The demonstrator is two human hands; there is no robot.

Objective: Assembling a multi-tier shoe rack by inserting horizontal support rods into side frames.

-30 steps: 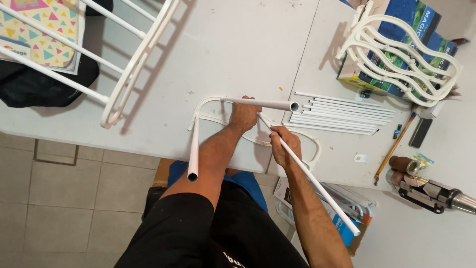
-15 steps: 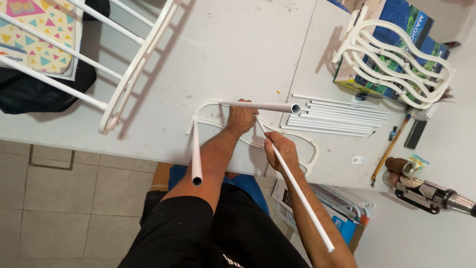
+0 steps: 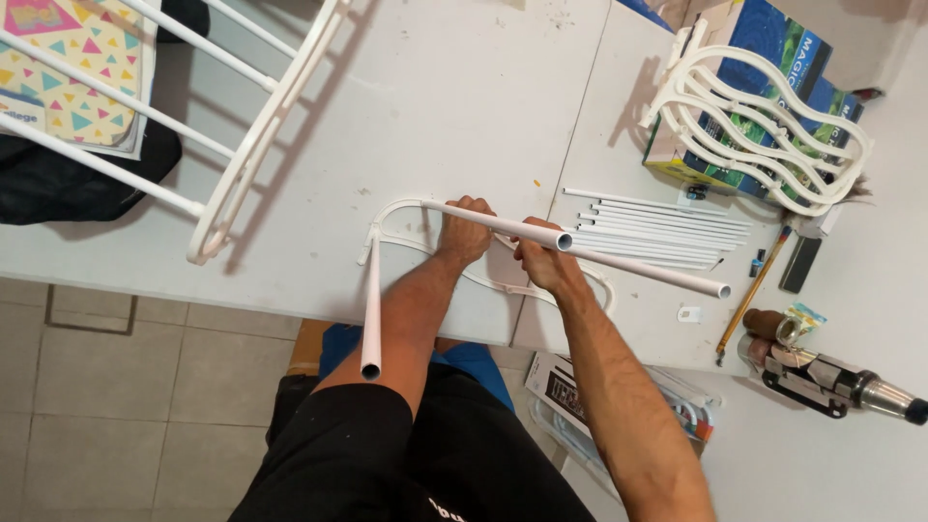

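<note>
While your left hand (image 3: 464, 232) stays out of it, nothing else will steady the work, so clamp it firmly: it is clenched over the curved white frame (image 3: 396, 211) and the tube (image 3: 503, 227) that crosses it, pinning both to the counter (image 3: 435, 106). Off to its left, another tube (image 3: 371, 309) hangs from the frame past the counter edge; mind that it does not lever the frame up. Just right of that hand, your right hand (image 3: 546, 266) grasps the long tube (image 3: 657, 275). Line that one up squarely with its socket, which your hands hide, before pushing. Beyond your right hand lies the bundle of spare tubes (image 3: 667, 232).
</note>
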